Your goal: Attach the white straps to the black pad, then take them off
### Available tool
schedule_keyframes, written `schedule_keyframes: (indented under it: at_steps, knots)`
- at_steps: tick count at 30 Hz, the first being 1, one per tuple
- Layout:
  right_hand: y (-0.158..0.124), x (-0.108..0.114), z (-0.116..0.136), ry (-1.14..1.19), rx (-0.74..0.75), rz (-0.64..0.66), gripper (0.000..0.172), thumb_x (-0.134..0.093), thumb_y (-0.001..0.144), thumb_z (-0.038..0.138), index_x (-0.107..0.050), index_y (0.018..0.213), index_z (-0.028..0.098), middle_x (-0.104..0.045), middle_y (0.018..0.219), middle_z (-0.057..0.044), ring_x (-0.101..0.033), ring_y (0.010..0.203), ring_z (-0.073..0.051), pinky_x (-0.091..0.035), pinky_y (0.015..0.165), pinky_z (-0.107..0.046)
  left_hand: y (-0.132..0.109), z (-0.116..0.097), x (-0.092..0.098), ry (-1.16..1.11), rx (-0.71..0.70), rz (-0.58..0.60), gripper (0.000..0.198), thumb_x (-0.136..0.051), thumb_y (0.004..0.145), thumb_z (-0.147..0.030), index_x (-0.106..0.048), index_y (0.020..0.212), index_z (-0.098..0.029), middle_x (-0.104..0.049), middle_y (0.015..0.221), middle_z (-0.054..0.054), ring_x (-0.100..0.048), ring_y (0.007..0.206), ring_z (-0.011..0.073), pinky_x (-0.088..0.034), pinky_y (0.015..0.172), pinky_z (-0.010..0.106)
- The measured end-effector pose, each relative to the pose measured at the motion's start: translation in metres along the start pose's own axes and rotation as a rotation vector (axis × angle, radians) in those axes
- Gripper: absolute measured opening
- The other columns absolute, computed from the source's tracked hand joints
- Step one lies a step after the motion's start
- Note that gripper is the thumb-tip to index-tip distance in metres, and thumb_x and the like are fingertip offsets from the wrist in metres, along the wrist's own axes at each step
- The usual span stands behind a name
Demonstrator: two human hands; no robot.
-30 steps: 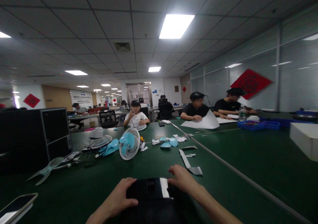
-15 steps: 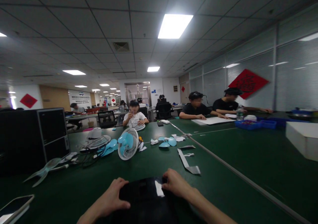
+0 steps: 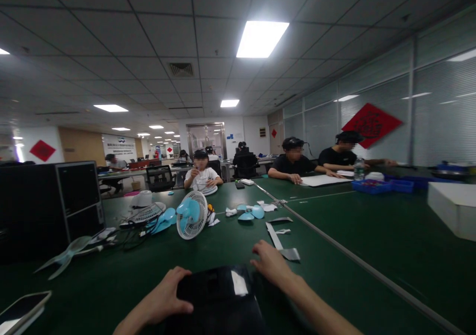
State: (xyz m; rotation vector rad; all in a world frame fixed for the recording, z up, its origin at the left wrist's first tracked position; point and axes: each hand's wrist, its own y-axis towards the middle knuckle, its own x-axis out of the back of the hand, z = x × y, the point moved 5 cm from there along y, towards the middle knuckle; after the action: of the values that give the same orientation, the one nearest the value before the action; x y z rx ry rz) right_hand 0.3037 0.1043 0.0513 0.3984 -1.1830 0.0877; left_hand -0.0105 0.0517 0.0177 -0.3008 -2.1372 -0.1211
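Observation:
A black, box-like plastic case (image 3: 219, 300) with a white label (image 3: 239, 283) near its far right corner lies in front of me on the green table. My left hand (image 3: 169, 295) grips its left side, thumb on top and fingers over the far left edge. Off the case's right corner, my right hand (image 3: 273, 265) hovers with loosely bent fingers and nothing visible in them. Just beyond it lie silver-grey strips (image 3: 290, 253). The underside and near end of the case are hidden or out of frame.
A white fan grille with blue blades (image 3: 191, 215) stands ahead. Loose blue blades (image 3: 245, 216) lie right of it. At left are a black computer tower (image 3: 80, 196), clear blades (image 3: 69, 255) and a phone (image 3: 24, 310). Co-workers (image 3: 293, 164) sit across the table near blue trays (image 3: 372, 186).
My right hand has come off the case's right corner and moved slightly right and away. My left hand keeps its hold. A co-worker's white sheet has shifted right.

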Motion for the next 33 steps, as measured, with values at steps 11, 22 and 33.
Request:
schedule_keyframes:
  at_steps: [11,22,33]
  knots:
    - [0.007,0.025,-0.080,-0.265,-0.278,-0.034,0.034,-0.061,0.076,0.024,-0.059,0.109,0.014,-0.061,0.112,-0.016,-0.060,0.102,-0.029,-0.046,0.079,-0.035,-0.002,-0.006,0.001,-0.049,-0.024,-0.011,0.079,-0.072,0.060,-0.049,-0.048,0.129,-0.018,-0.046,0.132,0.011,-0.044,0.120,0.0299,-0.035,0.103,0.038]
    - [0.006,0.036,-0.091,-0.228,-0.343,-0.049,0.020,-0.049,0.076,0.011,-0.065,0.089,0.014,-0.069,0.097,-0.017,-0.066,0.087,-0.028,-0.044,0.066,-0.032,-0.004,-0.012,0.003,-0.054,-0.025,0.000,0.078,-0.071,0.062,-0.050,-0.048,0.129,-0.018,-0.047,0.130,0.012,-0.045,0.118,0.0288,-0.036,0.101,0.038]
    - [-0.013,0.093,-0.089,0.304,-0.283,-0.626,0.026,-0.044,0.082,0.033,-0.063,0.086,0.015,-0.068,0.082,-0.009,-0.062,0.075,-0.023,-0.042,0.065,-0.030,-0.002,-0.004,0.002,-0.064,-0.023,-0.025,0.081,-0.073,0.061,-0.053,-0.049,0.130,-0.019,-0.046,0.135,0.011,-0.042,0.124,0.0294,-0.035,0.105,0.039]
